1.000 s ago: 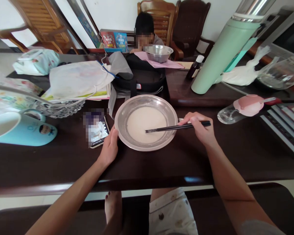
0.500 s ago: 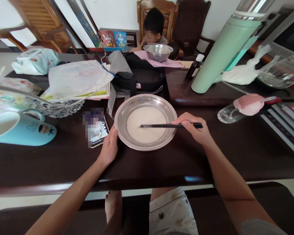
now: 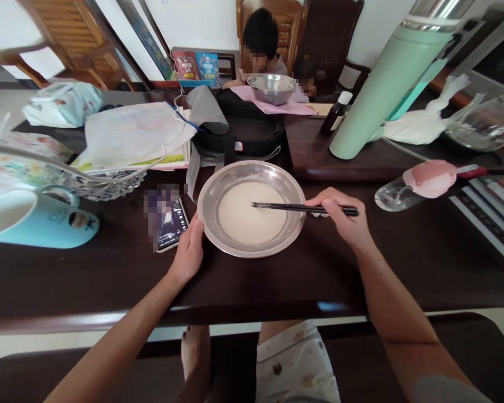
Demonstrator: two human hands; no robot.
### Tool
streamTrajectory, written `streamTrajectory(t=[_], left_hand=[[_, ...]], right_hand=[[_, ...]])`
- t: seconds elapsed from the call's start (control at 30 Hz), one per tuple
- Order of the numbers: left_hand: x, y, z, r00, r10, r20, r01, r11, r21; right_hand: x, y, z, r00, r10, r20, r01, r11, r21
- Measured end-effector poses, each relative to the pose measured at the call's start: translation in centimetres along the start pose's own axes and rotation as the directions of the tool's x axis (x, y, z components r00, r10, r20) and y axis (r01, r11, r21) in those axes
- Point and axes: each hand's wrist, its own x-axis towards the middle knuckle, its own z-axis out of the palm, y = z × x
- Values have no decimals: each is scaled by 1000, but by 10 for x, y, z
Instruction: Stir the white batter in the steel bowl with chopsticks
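A wide steel bowl (image 3: 212, 226) stands on the dark table in front of me, with a pale, milky batter (image 3: 250, 221) in its bottom. My left hand (image 3: 189, 249) grips the bowl's left rim, thumb on top and fingers underneath, partly hidden. In my right hand (image 3: 340, 215) is a pair of black chopsticks (image 3: 289, 207), held nearly level across the bowl's right rim. Their tips are at the batter near the middle of the bowl. A lit phone (image 3: 170, 224) lies just left of my left hand.
A light-blue mug (image 3: 46, 218) and a glass basket (image 3: 103, 184) stand at left. Behind the bowl are a black bag (image 3: 243, 131) and a smaller steel bowl (image 3: 271, 89). A green thermos (image 3: 386, 89), clear bottle (image 3: 403, 187) and books (image 3: 491, 218) are at right. A person sits opposite.
My right hand has moved right and slightly up, drawing the chopstick tips the same way through the bowl. My left hand keeps its hold. Another person's head now shows behind the small bowl.
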Motion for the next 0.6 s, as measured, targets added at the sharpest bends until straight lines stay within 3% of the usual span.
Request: streamTrajectory(t=[0.1, 0.27, 0.47, 0.6], left_hand=[[0, 0, 0, 1000, 0, 4, 0, 1000, -5], [0, 4, 1, 1000, -1, -5, 1, 1000, -14], [0, 7, 1, 1000, -7, -1, 7, 1000, -13], [0, 2, 1, 1000, -6, -1, 6, 1000, -29]], right_hand=[[-1, 0, -1, 999, 20, -50, -16, 997, 77], [0, 0, 2, 994, -14, 109, 10, 999, 34], [-2, 4, -1, 999, 3, -49, 0, 997, 78], [-2, 3, 1, 997, -15, 81, 10, 998, 68]])
